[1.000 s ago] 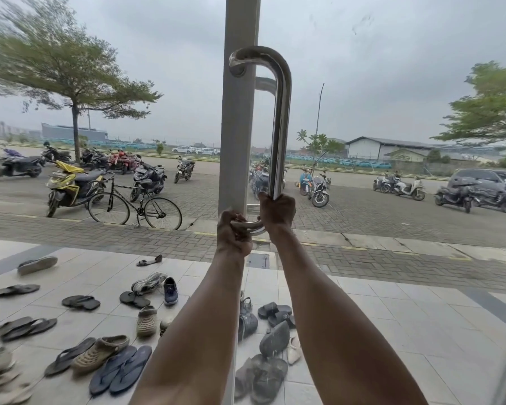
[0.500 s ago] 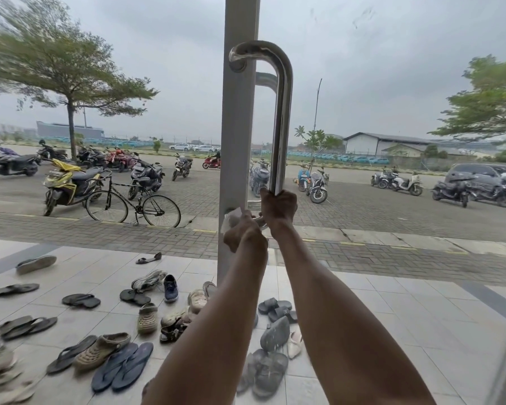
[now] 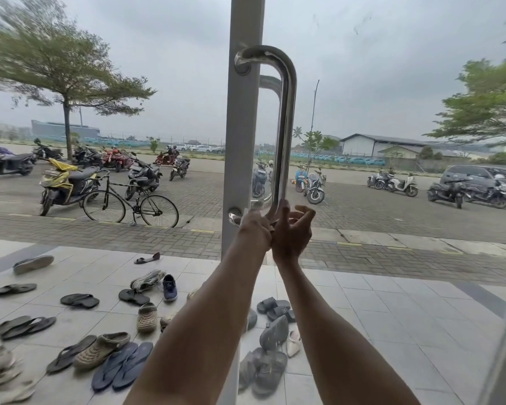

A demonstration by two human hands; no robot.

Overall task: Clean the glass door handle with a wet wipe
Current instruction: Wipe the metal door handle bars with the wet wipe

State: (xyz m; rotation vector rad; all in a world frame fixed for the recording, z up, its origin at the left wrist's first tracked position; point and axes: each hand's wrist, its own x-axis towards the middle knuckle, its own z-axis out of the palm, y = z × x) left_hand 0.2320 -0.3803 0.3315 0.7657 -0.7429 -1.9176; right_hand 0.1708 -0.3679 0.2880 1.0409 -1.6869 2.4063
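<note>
While the left hand (image 3: pixel 256 229) pinches the wet wipe (image 3: pixel 247 212) against the handle (image 3: pixel 287 127)'s lower bend | step: wiping bottom curve near door frame (image 3: pixel 240 141) | right hand (image 3: pixel 292 229) grip loosely spread beside bar | next: slide wipe upward along shaft

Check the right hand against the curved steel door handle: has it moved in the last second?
Yes. The right hand was fisted around the curved steel door handle at its lower end; now it has opened, fingers curled loosely to the right of the bar.
</note>
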